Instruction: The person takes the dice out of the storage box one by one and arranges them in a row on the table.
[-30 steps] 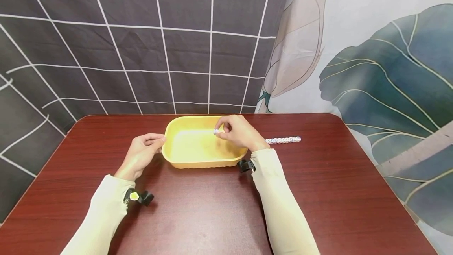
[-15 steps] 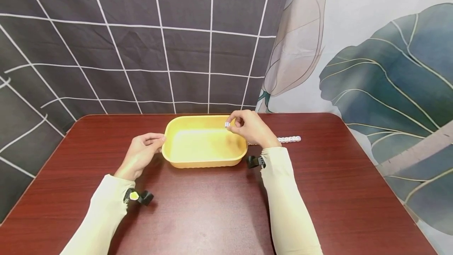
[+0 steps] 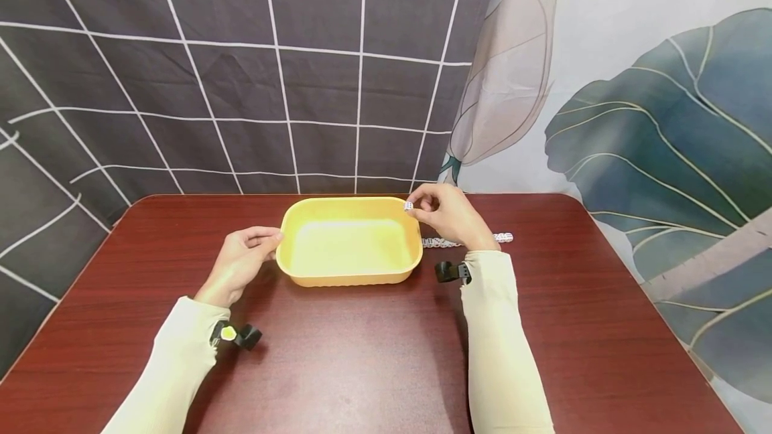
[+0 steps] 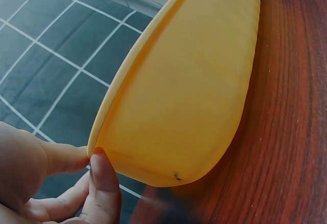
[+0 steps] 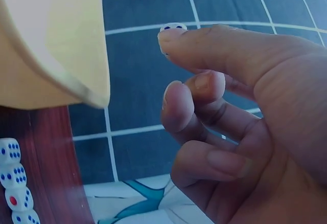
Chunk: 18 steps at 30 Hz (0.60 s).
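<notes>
A yellow plastic basin (image 3: 350, 246) stands on the table, and its visible inside holds nothing. My left hand (image 3: 241, 263) pinches the basin's left rim between thumb and fingers, as the left wrist view also shows (image 4: 66, 183). Above the basin's far right corner, my right hand (image 3: 449, 216) pinches one white die (image 3: 408, 206) between thumb and forefinger. Its other fingers are curled in the right wrist view, where the thumb covers most of the die (image 5: 173, 27). A row of white dice (image 3: 439, 242) with blue and red pips lies right of the basin, partly behind my right wrist.
The dark red wooden table (image 3: 362, 353) reaches back to a grey cloth (image 3: 313, 86) with white grid lines. A leaf-patterned cloth (image 3: 603, 86) hangs at the right. Small black cameras (image 3: 244, 337) are strapped to both wrists.
My right hand has moved right and slightly away from me with the die, from over the basin's inside to its far right corner. The left hand and basin have stayed in place.
</notes>
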Each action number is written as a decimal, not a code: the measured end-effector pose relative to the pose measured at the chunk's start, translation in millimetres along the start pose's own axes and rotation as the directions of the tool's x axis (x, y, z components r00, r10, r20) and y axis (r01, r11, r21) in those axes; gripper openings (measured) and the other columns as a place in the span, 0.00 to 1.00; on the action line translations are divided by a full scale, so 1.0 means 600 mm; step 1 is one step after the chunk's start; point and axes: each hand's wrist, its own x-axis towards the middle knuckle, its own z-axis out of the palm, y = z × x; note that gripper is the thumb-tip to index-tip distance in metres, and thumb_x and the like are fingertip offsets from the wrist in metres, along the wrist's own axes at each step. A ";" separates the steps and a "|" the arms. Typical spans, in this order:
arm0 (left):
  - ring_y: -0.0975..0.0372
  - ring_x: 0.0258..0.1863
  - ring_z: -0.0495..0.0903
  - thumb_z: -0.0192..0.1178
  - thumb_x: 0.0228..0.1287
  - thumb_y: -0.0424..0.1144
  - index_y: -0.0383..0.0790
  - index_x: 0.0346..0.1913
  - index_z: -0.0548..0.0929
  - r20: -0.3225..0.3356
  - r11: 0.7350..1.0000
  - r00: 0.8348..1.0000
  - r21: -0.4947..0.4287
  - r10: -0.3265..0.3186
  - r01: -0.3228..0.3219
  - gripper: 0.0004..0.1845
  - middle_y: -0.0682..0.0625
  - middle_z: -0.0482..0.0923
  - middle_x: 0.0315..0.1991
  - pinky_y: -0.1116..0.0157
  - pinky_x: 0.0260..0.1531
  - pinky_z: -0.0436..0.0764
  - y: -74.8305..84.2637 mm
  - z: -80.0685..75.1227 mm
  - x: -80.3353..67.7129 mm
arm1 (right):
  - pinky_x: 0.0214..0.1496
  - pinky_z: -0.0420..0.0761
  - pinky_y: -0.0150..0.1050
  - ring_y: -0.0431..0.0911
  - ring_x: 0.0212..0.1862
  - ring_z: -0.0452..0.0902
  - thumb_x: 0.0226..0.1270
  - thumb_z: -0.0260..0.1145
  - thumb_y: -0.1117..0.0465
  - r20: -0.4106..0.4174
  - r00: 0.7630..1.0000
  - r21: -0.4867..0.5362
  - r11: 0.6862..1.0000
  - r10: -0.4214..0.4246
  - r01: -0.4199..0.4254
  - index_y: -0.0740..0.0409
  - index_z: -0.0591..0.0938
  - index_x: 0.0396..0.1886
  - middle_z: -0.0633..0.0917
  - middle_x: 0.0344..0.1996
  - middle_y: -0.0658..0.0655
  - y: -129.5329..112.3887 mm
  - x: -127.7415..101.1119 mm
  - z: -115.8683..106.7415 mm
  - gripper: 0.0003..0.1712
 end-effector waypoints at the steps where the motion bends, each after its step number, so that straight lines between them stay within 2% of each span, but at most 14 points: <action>1: 0.74 0.31 0.81 0.59 0.75 0.38 0.23 0.62 0.76 0.001 1.000 1.000 -0.001 0.001 -0.001 0.22 0.62 0.84 0.34 0.73 0.42 0.85 0.000 0.000 0.000 | 0.37 0.71 0.36 0.44 0.30 0.70 0.68 0.71 0.60 -0.004 1.000 0.002 1.000 0.003 -0.003 0.52 0.87 0.40 0.74 0.24 0.49 0.002 -0.001 -0.002 0.04; 18: 0.74 0.30 0.81 0.59 0.75 0.37 0.23 0.63 0.76 -0.001 1.000 1.000 -0.011 -0.008 0.008 0.22 0.63 0.84 0.32 0.74 0.41 0.85 0.003 0.003 -0.001 | 0.34 0.69 0.35 0.45 0.31 0.69 0.68 0.71 0.60 -0.065 0.995 0.021 0.997 0.079 -0.078 0.53 0.87 0.43 0.73 0.25 0.50 0.043 -0.024 -0.039 0.06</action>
